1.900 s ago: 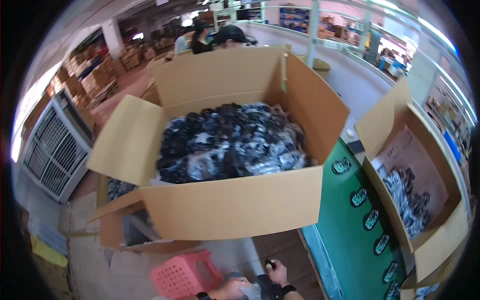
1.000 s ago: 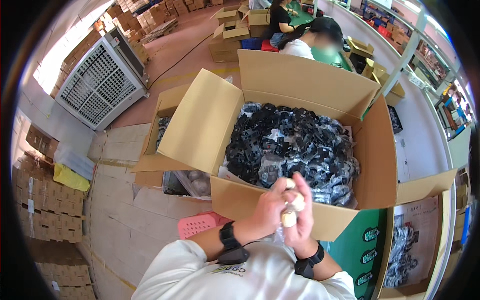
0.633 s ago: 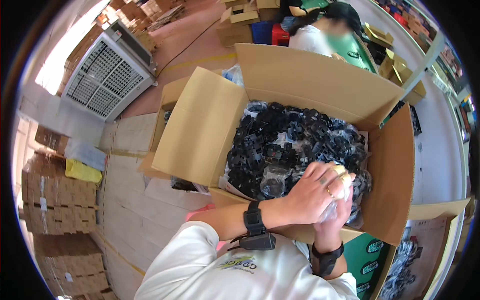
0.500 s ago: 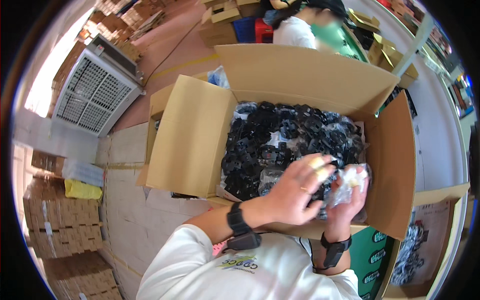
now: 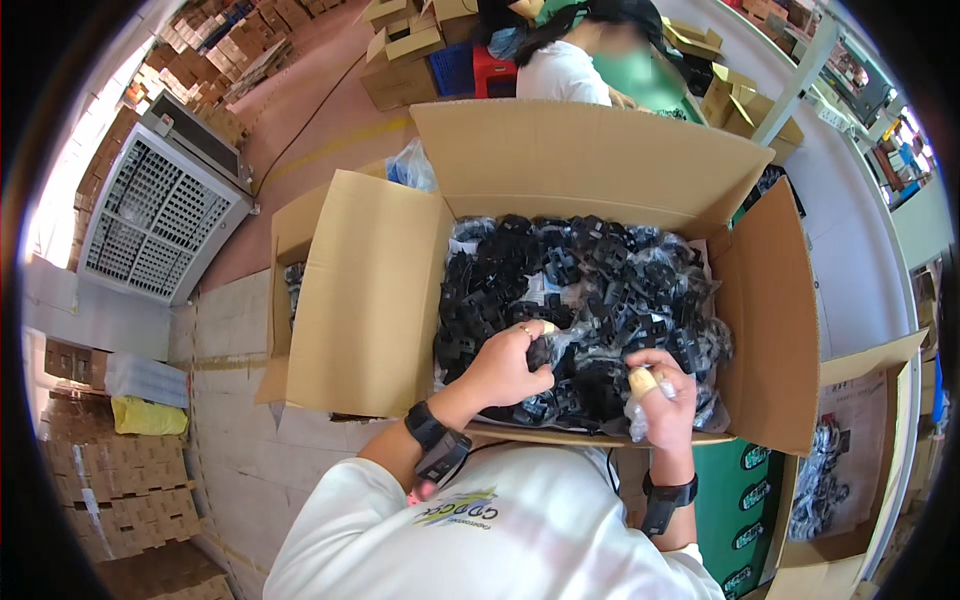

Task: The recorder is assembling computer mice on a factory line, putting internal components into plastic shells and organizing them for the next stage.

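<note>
The bags of small black plastic parts (image 5: 600,300) lie heaped in the big open cardboard box (image 5: 560,160) in front of me, filling it nearly to the brim. My left hand (image 5: 505,365) is curled, fingers pinching a clear bag near the front edge; my right hand (image 5: 660,400) grips crumpled clear plastic, one fingertip taped. By my reckoning the unpacking has barely begun, with almost everything left inside. A second opened box (image 5: 850,470) stands at my right, a grey cooling fan (image 5: 160,215) off left.
</note>
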A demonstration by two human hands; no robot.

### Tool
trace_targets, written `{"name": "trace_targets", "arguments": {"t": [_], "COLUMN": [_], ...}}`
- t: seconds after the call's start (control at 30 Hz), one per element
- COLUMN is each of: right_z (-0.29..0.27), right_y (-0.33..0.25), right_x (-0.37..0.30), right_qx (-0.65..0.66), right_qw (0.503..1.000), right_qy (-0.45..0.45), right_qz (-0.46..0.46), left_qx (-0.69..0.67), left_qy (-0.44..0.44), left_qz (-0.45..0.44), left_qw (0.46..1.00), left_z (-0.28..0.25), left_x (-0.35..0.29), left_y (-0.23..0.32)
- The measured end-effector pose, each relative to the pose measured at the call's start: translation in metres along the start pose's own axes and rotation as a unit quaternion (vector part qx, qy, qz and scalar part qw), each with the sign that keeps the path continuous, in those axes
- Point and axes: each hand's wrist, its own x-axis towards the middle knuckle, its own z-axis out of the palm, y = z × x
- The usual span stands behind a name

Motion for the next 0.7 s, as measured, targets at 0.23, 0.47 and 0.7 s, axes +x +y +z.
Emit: {"name": "trace_targets", "arguments": {"t": [0.23,0.47,0.7], "right_z": [0.033,0.031,0.027], "right_y": [-0.044,-0.046,-0.053], "right_x": [0.031,0.042,0.051], "right_qx": [-0.191,-0.288,-0.306], "right_qw": [0.965,0.943,0.934], "right_qy": [-0.087,-0.132,-0.122], "right_qz": [-0.159,-0.103,-0.139], "left_qx": [-0.413,-0.484,-0.221], "left_qy": [-0.177,-0.164,-0.011], "left_qz": [-0.066,-0.014,0.012], "left_qw": [0.891,0.859,0.975], "left_z": [-0.019,-0.015,-0.021], "left_x": [0.007,0.005,0.009], "left_y": [0.006,0.009,0.015]}}
